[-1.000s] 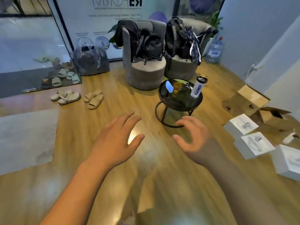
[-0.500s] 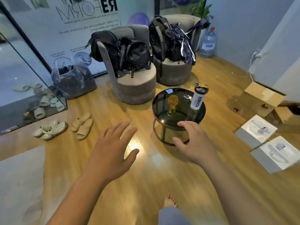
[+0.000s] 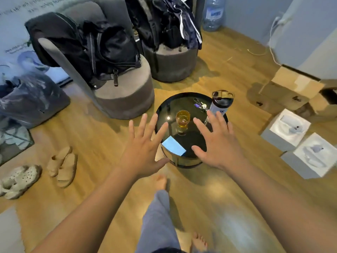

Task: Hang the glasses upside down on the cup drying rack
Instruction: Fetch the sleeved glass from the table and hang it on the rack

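An amber stemmed glass point(image 3: 182, 119) stands upright near the middle of a small round black side table point(image 3: 168, 105). My left hand point(image 3: 144, 148) hovers over the table's left edge, fingers spread, holding nothing. My right hand point(image 3: 217, 141) hovers over the table's right side, just right of the glass, also spread and empty. Neither hand touches the glass. No cup drying rack is in view.
On the table are a white shaker bottle point(image 3: 220, 104), keys point(image 3: 200, 105) and a light blue reflection point(image 3: 173, 147). Two grey chairs with black bags point(image 3: 102, 52) stand behind. Cardboard boxes point(image 3: 291, 88) and white boxes point(image 3: 299, 143) lie right, sandals point(image 3: 62, 166) left. My legs point(image 3: 160, 216) are below.
I have stepped closer to the round table, which now sits under my hands. Both hands moved forward over the tabletop and spread their fingers on either side of the glass.
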